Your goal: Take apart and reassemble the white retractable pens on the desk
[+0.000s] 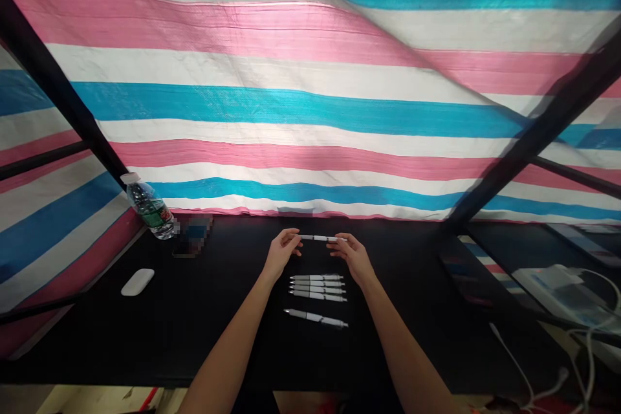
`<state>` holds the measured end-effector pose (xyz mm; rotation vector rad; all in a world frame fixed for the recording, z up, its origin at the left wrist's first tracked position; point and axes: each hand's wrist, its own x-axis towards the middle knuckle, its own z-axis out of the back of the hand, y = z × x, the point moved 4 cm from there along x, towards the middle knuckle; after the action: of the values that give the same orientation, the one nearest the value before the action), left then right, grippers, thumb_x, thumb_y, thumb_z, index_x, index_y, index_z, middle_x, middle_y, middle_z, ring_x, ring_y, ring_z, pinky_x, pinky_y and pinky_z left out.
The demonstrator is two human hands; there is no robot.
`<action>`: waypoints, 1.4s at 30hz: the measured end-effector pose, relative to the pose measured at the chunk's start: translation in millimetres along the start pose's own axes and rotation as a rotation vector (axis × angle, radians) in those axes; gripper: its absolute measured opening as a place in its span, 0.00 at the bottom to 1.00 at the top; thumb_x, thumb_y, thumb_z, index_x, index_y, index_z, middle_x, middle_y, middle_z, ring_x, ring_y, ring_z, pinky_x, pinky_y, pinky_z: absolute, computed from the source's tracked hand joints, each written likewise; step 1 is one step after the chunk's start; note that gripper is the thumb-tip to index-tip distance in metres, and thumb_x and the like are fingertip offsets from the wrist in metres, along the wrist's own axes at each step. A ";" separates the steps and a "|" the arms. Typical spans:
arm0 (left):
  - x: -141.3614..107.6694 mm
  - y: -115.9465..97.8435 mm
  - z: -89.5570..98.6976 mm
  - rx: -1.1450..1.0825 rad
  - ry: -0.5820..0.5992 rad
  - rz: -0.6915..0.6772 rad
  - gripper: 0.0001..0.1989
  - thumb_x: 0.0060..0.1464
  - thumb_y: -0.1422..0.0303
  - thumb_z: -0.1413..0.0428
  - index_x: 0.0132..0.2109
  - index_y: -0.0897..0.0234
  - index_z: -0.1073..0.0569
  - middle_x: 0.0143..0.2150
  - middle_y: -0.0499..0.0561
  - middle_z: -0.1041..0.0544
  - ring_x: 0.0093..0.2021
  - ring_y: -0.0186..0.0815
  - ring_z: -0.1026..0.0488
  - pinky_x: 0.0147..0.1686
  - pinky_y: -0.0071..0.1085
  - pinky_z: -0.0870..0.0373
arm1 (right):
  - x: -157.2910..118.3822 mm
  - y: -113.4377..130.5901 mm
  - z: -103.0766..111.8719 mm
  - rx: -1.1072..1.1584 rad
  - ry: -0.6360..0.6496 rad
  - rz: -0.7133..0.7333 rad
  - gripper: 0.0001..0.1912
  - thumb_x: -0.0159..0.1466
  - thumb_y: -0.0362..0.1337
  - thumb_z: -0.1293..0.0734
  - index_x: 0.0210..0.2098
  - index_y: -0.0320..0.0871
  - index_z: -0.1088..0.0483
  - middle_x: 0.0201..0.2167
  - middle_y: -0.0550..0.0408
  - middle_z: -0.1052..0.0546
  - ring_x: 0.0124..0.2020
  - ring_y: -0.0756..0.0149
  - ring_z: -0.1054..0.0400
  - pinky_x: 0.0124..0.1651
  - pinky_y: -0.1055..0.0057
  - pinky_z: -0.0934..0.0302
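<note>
Between my left hand (pixel 283 253) and my right hand (pixel 353 258), a white pen (pixel 319 238) is held level above the far part of the black table (pixel 204 330). The fingertips of each hand pinch one end of it. Just below my hands, a row of several white pens with silver tips (pixel 317 286) lies side by side. Nearer to me, one more white pen (pixel 315 317) lies slightly tilted and apart from the row.
A plastic water bottle (pixel 149 207) stands tilted at the table's far left, beside a blurred object (pixel 193 236). A white computer mouse (pixel 138 282) lies on the left. A striped tarp and black poles rise behind. White cables (pixel 589 352) hang at the right.
</note>
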<state>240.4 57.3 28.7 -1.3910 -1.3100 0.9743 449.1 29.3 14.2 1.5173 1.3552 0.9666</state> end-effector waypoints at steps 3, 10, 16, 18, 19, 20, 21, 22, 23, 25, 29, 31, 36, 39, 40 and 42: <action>0.4 4.8 0.4 0.069 -0.007 0.045 0.21 0.46 0.52 0.40 0.34 0.68 0.27 0.28 0.51 0.28 0.26 0.31 0.30 0.18 0.24 0.35 | -0.2 -0.1 -0.4 -0.011 0.000 0.000 0.19 0.51 0.48 0.26 0.37 0.44 0.28 0.34 0.51 0.20 0.39 0.55 0.24 0.36 0.64 0.30; -0.6 2.8 -1.7 0.085 0.076 -0.026 0.19 0.45 0.56 0.37 0.37 0.67 0.26 0.30 0.50 0.27 0.30 0.32 0.28 0.25 0.26 0.31 | -0.1 0.1 -0.1 -0.011 -0.013 -0.001 0.20 0.51 0.48 0.26 0.37 0.43 0.29 0.33 0.51 0.21 0.38 0.56 0.24 0.35 0.66 0.30; 0.9 9.1 1.5 0.140 0.012 0.057 0.22 0.48 0.50 0.41 0.32 0.69 0.27 0.25 0.50 0.28 0.21 0.28 0.33 0.15 0.22 0.43 | -1.3 0.6 -1.9 0.009 -0.014 0.011 0.19 0.51 0.48 0.26 0.36 0.44 0.28 0.32 0.52 0.21 0.37 0.56 0.24 0.34 0.66 0.31; 0.8 9.4 1.2 0.157 0.022 0.059 0.22 0.48 0.50 0.42 0.29 0.69 0.27 0.22 0.49 0.30 0.19 0.27 0.36 0.15 0.22 0.46 | -1.4 0.8 -2.1 0.006 -0.014 0.011 0.19 0.51 0.48 0.26 0.37 0.43 0.28 0.32 0.51 0.21 0.37 0.56 0.24 0.34 0.66 0.30; 0.6 8.4 0.7 0.152 0.035 0.046 0.22 0.48 0.50 0.41 0.29 0.69 0.27 0.23 0.49 0.30 0.19 0.26 0.36 0.15 0.22 0.46 | -1.4 0.9 -2.0 0.007 -0.015 0.010 0.19 0.51 0.47 0.26 0.37 0.43 0.28 0.32 0.51 0.21 0.37 0.56 0.24 0.34 0.66 0.30; 0.3 6.9 0.1 0.141 0.049 0.027 0.21 0.47 0.52 0.40 0.31 0.68 0.26 0.24 0.49 0.29 0.21 0.27 0.35 0.16 0.23 0.44 | -1.4 1.1 -1.8 0.009 -0.016 0.010 0.19 0.51 0.47 0.26 0.37 0.43 0.28 0.32 0.51 0.21 0.37 0.56 0.24 0.34 0.66 0.30; 0.0 5.3 -0.5 0.129 0.060 0.006 0.19 0.47 0.53 0.39 0.33 0.68 0.26 0.26 0.50 0.28 0.22 0.27 0.34 0.18 0.23 0.41 | -1.3 1.4 -1.5 0.009 -0.019 0.009 0.19 0.51 0.47 0.26 0.37 0.43 0.28 0.32 0.52 0.21 0.38 0.56 0.24 0.34 0.66 0.30; -0.2 3.9 -0.9 0.116 0.068 -0.009 0.19 0.46 0.54 0.39 0.36 0.68 0.25 0.28 0.50 0.27 0.24 0.28 0.32 0.20 0.23 0.39 | -1.3 1.6 -1.2 0.009 -0.022 0.009 0.19 0.51 0.47 0.26 0.37 0.43 0.28 0.32 0.52 0.21 0.38 0.56 0.24 0.34 0.66 0.30; -0.4 3.0 -1.1 0.103 0.070 -0.015 0.20 0.46 0.56 0.38 0.39 0.68 0.25 0.30 0.51 0.26 0.25 0.29 0.31 0.21 0.24 0.37 | -1.2 1.8 -1.0 0.008 -0.025 0.008 0.19 0.51 0.47 0.25 0.37 0.43 0.28 0.32 0.52 0.21 0.38 0.56 0.24 0.35 0.66 0.31; -0.5 3.1 -0.4 0.088 0.053 0.003 0.21 0.46 0.56 0.38 0.41 0.68 0.26 0.31 0.52 0.26 0.26 0.30 0.30 0.21 0.24 0.37 | -1.1 1.8 -0.8 0.007 -0.026 0.008 0.19 0.51 0.47 0.25 0.37 0.43 0.28 0.31 0.52 0.21 0.38 0.56 0.24 0.35 0.67 0.31; -0.4 4.2 2.1 0.114 0.002 0.035 0.19 0.46 0.54 0.39 0.32 0.69 0.27 0.27 0.51 0.28 0.24 0.29 0.32 0.18 0.23 0.40 | -0.7 1.1 -1.0 0.016 -0.014 0.003 0.19 0.50 0.47 0.25 0.37 0.43 0.28 0.30 0.53 0.22 0.38 0.56 0.24 0.34 0.67 0.31; -0.5 2.4 2.0 0.120 0.006 0.015 0.18 0.45 0.55 0.38 0.32 0.69 0.26 0.27 0.51 0.28 0.25 0.29 0.32 0.19 0.23 0.39 | -0.3 1.2 -0.5 0.020 -0.021 0.008 0.19 0.50 0.47 0.25 0.37 0.43 0.28 0.30 0.53 0.22 0.38 0.56 0.24 0.34 0.67 0.30; -0.7 0.8 2.3 0.110 -0.011 0.001 0.19 0.44 0.57 0.37 0.39 0.67 0.25 0.30 0.51 0.28 0.28 0.31 0.30 0.20 0.23 0.36 | 0.0 1.9 0.4 0.004 -0.030 0.002 0.19 0.50 0.47 0.25 0.36 0.43 0.28 0.31 0.53 0.22 0.38 0.55 0.24 0.33 0.67 0.30; -0.5 4.9 2.4 0.152 -0.005 0.055 0.19 0.46 0.54 0.39 0.33 0.68 0.26 0.26 0.51 0.29 0.24 0.30 0.33 0.16 0.23 0.40 | -0.1 1.7 0.3 0.007 -0.022 0.011 0.19 0.51 0.46 0.25 0.37 0.43 0.28 0.30 0.54 0.22 0.38 0.56 0.24 0.33 0.67 0.30; -0.5 5.6 2.3 0.160 0.003 0.057 0.19 0.46 0.54 0.39 0.31 0.68 0.26 0.26 0.50 0.29 0.23 0.29 0.33 0.16 0.22 0.41 | -0.1 1.5 0.4 0.007 -0.021 0.014 0.18 0.51 0.46 0.25 0.37 0.44 0.28 0.30 0.54 0.22 0.38 0.56 0.24 0.33 0.67 0.30; -0.5 5.6 2.0 0.154 0.022 0.034 0.18 0.46 0.54 0.39 0.31 0.68 0.26 0.26 0.50 0.29 0.23 0.29 0.33 0.17 0.23 0.40 | 0.4 0.6 1.1 0.005 -0.021 0.016 0.18 0.51 0.47 0.26 0.37 0.44 0.28 0.30 0.54 0.22 0.38 0.56 0.24 0.34 0.67 0.30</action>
<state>239.8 57.2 22.8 -1.3061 -1.1730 1.0577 450.4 29.5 14.4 1.5393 1.3336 0.9557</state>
